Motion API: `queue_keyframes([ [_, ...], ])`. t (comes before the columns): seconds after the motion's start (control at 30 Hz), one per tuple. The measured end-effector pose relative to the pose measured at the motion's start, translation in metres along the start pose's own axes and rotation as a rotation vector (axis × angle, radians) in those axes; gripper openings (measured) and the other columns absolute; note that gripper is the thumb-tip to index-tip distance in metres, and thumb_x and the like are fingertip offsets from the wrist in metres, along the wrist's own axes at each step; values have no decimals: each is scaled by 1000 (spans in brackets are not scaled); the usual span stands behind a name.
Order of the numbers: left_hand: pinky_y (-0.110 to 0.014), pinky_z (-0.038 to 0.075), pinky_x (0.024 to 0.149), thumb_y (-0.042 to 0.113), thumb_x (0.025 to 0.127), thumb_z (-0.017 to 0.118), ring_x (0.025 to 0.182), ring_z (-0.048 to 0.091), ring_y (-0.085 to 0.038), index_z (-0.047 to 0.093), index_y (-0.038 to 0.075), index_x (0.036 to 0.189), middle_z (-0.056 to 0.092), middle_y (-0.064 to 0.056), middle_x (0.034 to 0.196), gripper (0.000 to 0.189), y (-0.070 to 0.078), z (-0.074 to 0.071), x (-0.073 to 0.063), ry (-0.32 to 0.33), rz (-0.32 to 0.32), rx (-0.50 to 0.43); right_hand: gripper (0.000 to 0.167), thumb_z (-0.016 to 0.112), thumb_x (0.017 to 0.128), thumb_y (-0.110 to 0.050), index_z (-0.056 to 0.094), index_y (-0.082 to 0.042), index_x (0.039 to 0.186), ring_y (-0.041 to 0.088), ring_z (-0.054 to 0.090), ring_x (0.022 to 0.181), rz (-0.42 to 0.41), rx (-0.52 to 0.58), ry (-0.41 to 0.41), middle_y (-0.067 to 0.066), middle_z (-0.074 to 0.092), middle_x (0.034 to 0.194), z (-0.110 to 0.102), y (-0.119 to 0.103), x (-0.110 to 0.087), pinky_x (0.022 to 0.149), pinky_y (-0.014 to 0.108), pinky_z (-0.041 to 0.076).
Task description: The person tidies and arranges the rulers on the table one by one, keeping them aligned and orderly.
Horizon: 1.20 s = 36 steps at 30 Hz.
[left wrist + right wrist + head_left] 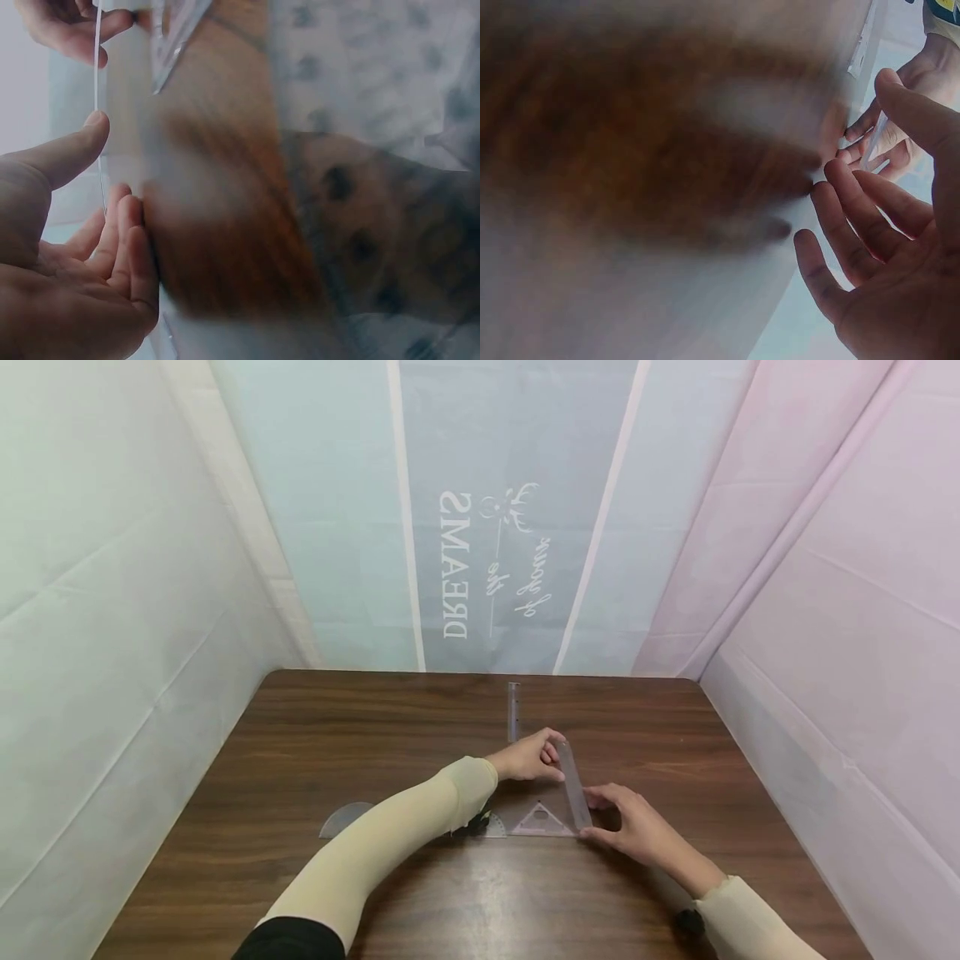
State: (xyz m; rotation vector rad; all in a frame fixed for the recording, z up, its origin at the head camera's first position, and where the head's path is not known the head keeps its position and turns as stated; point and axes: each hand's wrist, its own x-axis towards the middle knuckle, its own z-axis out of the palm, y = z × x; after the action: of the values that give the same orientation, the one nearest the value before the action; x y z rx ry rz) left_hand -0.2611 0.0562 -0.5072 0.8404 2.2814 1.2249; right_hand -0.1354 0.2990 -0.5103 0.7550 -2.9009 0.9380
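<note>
A clear straight ruler [573, 785] is held on a slant between the two hands, and shows edge-on as a thin strip in the left wrist view. My left hand [531, 757] pinches its far end between thumb and fingers. At the near end, my right hand [633, 823] holds it with thumb and fingers on either side. Just left of that end a clear set square [542, 832] with pinkish edges lies on the table. A small clear protractor [496, 827] lies beside it, partly hidden by the left wrist camera.
Another clear ruler [513, 710] lies lengthwise beyond the left hand. A larger protractor [347, 817] lies to the left, partly covered by the left sleeve [405, 835]. The dark wooden table [315, 718] is enclosed by hanging cloth [517, 435] at the back and sides.
</note>
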Motion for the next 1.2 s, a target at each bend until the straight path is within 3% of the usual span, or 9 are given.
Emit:
queue_keyframes([
  [0.2, -25, 48, 91, 20, 93, 88, 108, 61, -19, 53, 8, 150, 63, -11, 123, 68, 2, 2, 3, 1, -18, 102, 58, 94, 86, -32, 72, -2, 130, 19, 67, 102, -45, -16, 48, -1, 70, 112, 3, 2, -5, 89, 43, 58],
  [0.33, -24, 47, 89, 26, 91, 90, 101, 58, -14, 58, 11, 147, 63, -6, 117, 67, 1, 2, 5, 7, -24, 165, 57, 94, 85, -31, 72, -3, 129, 18, 66, 104, -31, -34, 48, -2, 68, 112, 4, 1, -6, 91, 42, 57],
  [0.53, -23, 46, 87, 30, 90, 91, 96, 54, -8, 61, 15, 145, 62, -2, 114, 65, -1, 3, 7, 15, -24, 210, 57, 94, 85, -33, 72, -3, 129, 18, 64, 105, -17, -53, 35, -2, 66, 112, 2, -2, -6, 91, 43, 56],
  [1.2, -23, 45, 86, 39, 90, 90, 97, 53, -7, 61, 20, 145, 59, 3, 112, 65, 3, 11, 8, 32, -59, 365, 60, 97, 82, -31, 72, -2, 129, 18, 59, 107, 21, -126, 22, 1, 62, 117, 3, -2, -6, 91, 44, 55],
])
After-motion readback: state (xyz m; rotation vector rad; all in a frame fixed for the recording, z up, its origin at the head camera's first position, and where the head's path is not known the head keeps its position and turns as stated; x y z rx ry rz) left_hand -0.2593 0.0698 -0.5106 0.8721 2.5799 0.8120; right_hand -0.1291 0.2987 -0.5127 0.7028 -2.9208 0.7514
